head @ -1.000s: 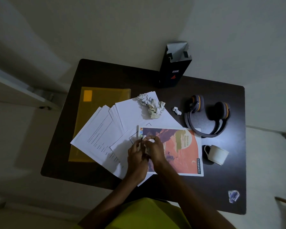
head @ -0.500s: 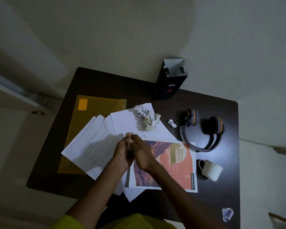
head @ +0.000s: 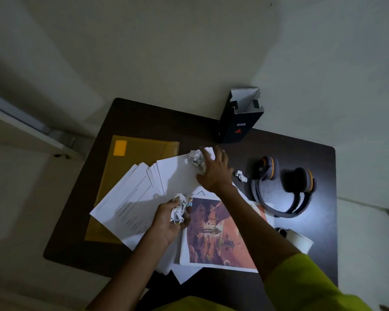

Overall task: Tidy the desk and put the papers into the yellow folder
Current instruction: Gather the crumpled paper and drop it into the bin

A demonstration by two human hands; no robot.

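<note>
Nearest me, the left hand (head: 170, 223) cups a crumpled paper ball (head: 178, 212), fingers curled round it, over the fanned papers (head: 135, 198). Beyond, the right hand (head: 215, 173) is spread wide, fingers reaching onto a second paper wad (head: 196, 158) at the stack's far edge. Half a second ago both hands were pressed together over the colourful notebook (head: 213, 239); now they are apart. The yellow folder (head: 130, 167) lies partly under the papers at the left. Bare dark desk (head: 166, 122) remains along the far edge, up to the black box (head: 240, 122).
</note>
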